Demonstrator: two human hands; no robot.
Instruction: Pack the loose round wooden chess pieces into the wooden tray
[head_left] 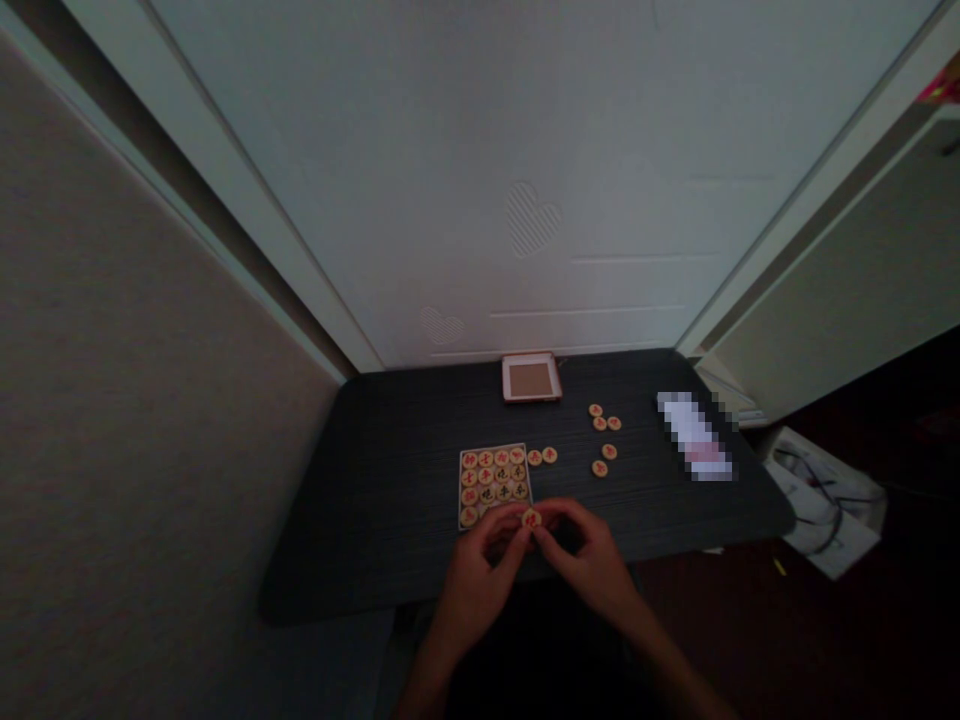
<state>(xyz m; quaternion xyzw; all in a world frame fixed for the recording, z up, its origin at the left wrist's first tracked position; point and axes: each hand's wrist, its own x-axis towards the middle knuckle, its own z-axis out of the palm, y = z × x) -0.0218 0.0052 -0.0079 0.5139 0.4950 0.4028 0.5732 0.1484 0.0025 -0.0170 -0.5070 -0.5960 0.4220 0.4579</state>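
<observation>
A round wooden chess piece (531, 518) with a red character is pinched between the fingertips of my left hand (480, 570) and my right hand (581, 555), just above the near edge of the dark table (375, 520). Right behind the piece lies a small square tray (493, 485) packed with several similar round pieces marked in red and black. Both hands have their fingers curled in on the piece.
Two loose pieces (541, 457) lie beside the tray's right corner, and several more (604, 438) are scattered farther right. A pink-rimmed square lid or box (531, 378) sits at the table's back edge. A blurred flat object (696, 436) lies at right. A white bag (825, 505) is on the floor.
</observation>
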